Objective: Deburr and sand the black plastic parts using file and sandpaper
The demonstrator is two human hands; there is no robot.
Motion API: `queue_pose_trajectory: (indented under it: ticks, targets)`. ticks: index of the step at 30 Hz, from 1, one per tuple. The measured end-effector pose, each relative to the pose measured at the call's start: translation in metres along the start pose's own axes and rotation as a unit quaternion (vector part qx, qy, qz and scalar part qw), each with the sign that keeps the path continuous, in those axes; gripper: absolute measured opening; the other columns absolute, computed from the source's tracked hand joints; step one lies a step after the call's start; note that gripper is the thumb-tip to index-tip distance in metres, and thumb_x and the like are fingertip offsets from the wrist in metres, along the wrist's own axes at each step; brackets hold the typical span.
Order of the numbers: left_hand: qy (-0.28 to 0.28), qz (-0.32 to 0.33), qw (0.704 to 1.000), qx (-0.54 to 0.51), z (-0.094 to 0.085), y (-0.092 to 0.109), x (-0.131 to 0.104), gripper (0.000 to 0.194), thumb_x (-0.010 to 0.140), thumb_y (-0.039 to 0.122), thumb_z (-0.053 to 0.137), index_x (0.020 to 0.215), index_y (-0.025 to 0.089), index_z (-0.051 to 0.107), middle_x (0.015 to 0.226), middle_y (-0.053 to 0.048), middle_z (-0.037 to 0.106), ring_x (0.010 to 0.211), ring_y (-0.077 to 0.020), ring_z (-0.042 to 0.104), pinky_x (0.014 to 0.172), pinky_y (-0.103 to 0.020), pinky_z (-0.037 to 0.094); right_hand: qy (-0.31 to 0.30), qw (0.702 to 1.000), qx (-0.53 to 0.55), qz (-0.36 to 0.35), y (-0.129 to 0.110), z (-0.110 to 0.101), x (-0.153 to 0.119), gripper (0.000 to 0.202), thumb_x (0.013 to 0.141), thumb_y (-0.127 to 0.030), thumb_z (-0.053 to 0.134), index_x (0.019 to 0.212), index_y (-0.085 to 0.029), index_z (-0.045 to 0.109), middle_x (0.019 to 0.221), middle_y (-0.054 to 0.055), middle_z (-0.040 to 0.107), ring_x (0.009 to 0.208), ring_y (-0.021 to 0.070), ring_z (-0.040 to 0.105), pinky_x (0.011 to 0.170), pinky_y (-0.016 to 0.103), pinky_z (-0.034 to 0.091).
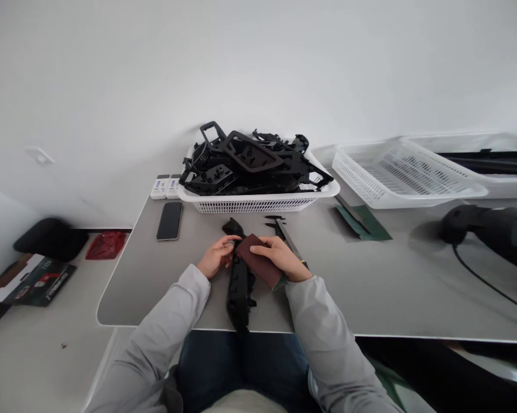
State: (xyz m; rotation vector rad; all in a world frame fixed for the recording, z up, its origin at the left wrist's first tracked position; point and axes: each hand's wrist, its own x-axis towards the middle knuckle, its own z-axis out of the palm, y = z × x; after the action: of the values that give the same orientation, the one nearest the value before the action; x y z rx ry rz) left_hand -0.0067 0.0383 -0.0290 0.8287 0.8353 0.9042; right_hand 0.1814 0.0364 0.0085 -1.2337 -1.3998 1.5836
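Note:
A long black plastic part [238, 289] lies on the table in front of me, its near end at the table's front edge. My left hand [219, 254] grips it near its far end, fingers curled round its left side. In my right hand [283, 256] is a sheet of reddish-brown sandpaper [258, 261], thumb on top. The sandpaper lies over the right side of the plastic part, and a bit of green shows at its lower corner. Just beyond my right hand rests a caliper [287, 234], partly hidden by that hand.
A white basket [258, 203] heaped with black plastic parts stands at the back. Left of it are a phone [169, 221] and two small white boxes [166, 187]. To the right are green sheets [370, 225], more white baskets [408, 198] and a black corded tool [486, 226].

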Motion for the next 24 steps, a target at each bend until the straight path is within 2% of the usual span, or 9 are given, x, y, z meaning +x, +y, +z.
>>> queue_pose_trajectory:
  ticks: [5,9,20,24]
  targets:
    - [0.007,-0.001,1.000,-0.030,0.0024,-0.0031,-0.0002,0.037,0.064,0.036,0.074,0.094,0.016,0.066,0.071,-0.001,0.065,0.060,-0.0112,0.057,0.058,-0.023,0.043,-0.010,1.000,-0.009,0.001,0.0004,0.0016,0.0008,0.026,0.064,-0.035,0.066,0.079,-0.014,0.070,0.068,0.001,0.067,0.058,0.0134,0.054,0.051,0.023,0.037]
    - [0.003,0.000,0.999,-0.044,0.0033,-0.0050,-0.0007,0.035,0.065,0.035,0.074,0.094,0.016,0.066,0.076,-0.002,0.067,0.064,-0.0121,0.059,0.062,-0.024,0.043,-0.017,1.000,-0.022,0.015,0.0016,0.0027,0.0008,0.026,0.064,-0.035,0.067,0.080,-0.014,0.070,0.065,0.000,0.066,0.056,0.0132,0.054,0.049,0.023,0.036]
    - [-0.022,-0.015,0.999,-0.024,0.0013,-0.0091,0.0016,0.035,0.064,0.034,0.074,0.094,0.017,0.067,0.072,-0.001,0.065,0.061,-0.0111,0.055,0.062,-0.024,0.040,-0.043,0.997,-0.050,0.031,0.0003,-0.0028,0.0005,0.020,0.064,-0.032,0.064,0.072,-0.014,0.069,0.060,-0.001,0.063,0.053,0.0121,0.051,0.050,0.023,0.036]
    - [-0.022,-0.027,0.999,-0.025,0.0006,-0.0099,0.0013,0.037,0.063,0.033,0.076,0.095,0.017,0.067,0.078,-0.001,0.066,0.065,-0.0112,0.057,0.065,-0.024,0.041,-0.086,0.993,-0.081,0.007,-0.0019,-0.0034,-0.0006,0.021,0.065,-0.031,0.063,0.074,-0.014,0.070,0.065,-0.001,0.065,0.058,0.0132,0.054,0.054,0.024,0.039]
